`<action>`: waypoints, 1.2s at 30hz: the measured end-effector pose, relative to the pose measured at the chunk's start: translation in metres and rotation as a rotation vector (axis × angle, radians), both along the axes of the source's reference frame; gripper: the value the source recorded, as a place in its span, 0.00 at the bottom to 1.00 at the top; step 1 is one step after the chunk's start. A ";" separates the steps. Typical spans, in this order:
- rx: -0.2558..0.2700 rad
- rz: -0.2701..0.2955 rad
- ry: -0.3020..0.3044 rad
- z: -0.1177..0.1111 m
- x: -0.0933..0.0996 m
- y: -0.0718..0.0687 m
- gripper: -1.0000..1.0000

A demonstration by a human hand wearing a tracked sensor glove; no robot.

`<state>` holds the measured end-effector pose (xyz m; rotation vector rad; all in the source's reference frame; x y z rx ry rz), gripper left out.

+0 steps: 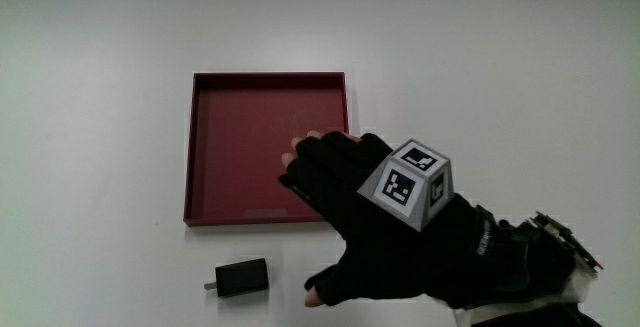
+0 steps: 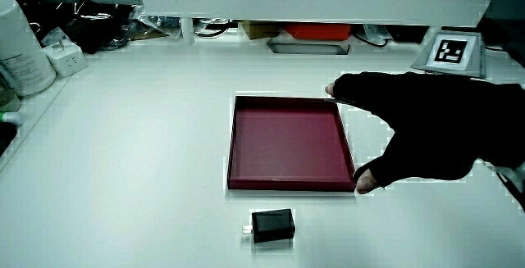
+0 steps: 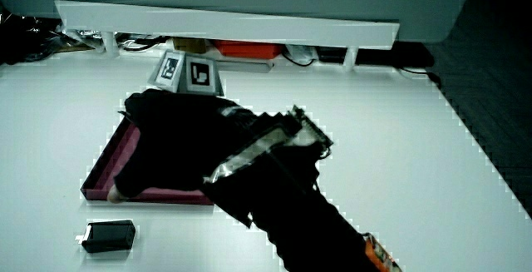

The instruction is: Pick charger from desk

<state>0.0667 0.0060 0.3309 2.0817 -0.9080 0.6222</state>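
From where I sit, the charger lies flat on the bare table, nearer to the person than the tray and just clear of its near wall, with nothing on it or against it. I can make out a small stub on the end turned away from the hand, but not its shape. The red tray is shallow, and the part of its floor I can see is bare. The hand hovers over the tray's near corner, fingers loosely spread above the floor and the thumb pointing down toward the person. It grips nothing and is apart from the charger. The cube sits on its back, and the forearm is cut off at the edge of the main view. That corner of the tray is hidden under the glove. In a side view the forearm covers most of the tray, while the charger stays in plain sight. In a side view I also see a white canister and a small white plug at the table's edge, well apart from the charger, and a low partition with clutter beneath it that I cannot identify.
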 end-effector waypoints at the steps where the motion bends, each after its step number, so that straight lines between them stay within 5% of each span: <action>1: -0.013 0.009 0.013 0.007 -0.001 0.001 0.50; 4: -0.028 -0.005 0.011 0.011 -0.009 0.003 0.50; 7: -0.114 -0.044 -0.036 0.026 -0.019 0.007 0.50; 8: -0.066 -0.034 0.007 0.026 -0.021 0.007 0.50; 11: -0.055 -0.021 0.032 0.035 -0.030 0.008 0.50; 15: -0.126 -0.036 0.038 0.058 -0.040 0.010 0.50; 16: -0.102 -0.021 0.064 0.062 -0.043 0.010 0.50; 25: -0.183 -0.068 0.067 0.096 -0.069 0.021 0.50; 36: -0.194 -0.094 0.087 0.125 -0.093 0.036 0.50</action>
